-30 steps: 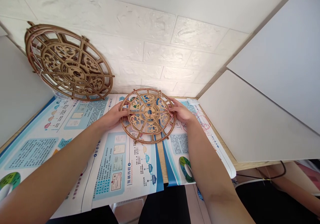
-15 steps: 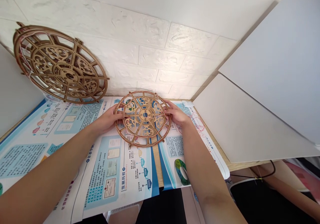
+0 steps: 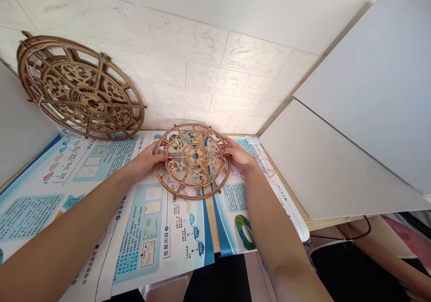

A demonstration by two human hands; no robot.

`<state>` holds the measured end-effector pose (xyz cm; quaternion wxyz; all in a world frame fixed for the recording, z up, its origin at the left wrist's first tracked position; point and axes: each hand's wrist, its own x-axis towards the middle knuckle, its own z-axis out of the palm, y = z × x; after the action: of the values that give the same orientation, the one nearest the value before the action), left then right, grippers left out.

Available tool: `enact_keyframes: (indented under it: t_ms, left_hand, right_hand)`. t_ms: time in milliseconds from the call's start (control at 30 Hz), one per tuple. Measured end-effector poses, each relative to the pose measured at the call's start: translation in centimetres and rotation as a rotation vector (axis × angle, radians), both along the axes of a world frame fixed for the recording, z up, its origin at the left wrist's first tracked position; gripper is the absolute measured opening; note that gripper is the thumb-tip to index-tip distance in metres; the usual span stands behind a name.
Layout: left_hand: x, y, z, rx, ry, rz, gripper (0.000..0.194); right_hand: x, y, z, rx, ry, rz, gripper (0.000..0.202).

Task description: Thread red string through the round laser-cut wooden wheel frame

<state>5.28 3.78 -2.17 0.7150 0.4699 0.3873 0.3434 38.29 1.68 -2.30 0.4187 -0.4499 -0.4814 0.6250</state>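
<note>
Sitting smack between the left hand (image 3: 145,162) and the right hand (image 3: 237,153), the round openwork wheel (image 3: 201,157) is held over the printed sheets (image 3: 133,230) on the counter (image 3: 212,223), left rim pinched in one grip, right rim in the other, so no long axis can really be picked out and neither hand's nearer.

The left arm (image 3: 77,221) is bare and slants up from the lower left. The right arm (image 3: 272,221) is bare too and leans in from the lower right. The left hand (image 3: 145,162) and the right hand (image 3: 239,153) both grip, thumbs pointing toward each other, some fingers hidden.
</note>
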Motion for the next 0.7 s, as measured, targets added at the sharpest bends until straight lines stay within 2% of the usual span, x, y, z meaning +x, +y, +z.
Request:
enact_keyframes:
  t_ms: [467,700]
  left_hand:
    - [-0.23,0.21,-0.63,0.026,-0.02,-0.004,0.056]
    - [-0.1,0.02,-0.22,0.031,-0.022,-0.002,0.054]
  right_hand:
    - [-0.05,-0.03,0.1,0.023,-0.04,0.011,0.077]
    - [0.02,-0.01,0.16,0.032,-0.028,0.026,0.078]
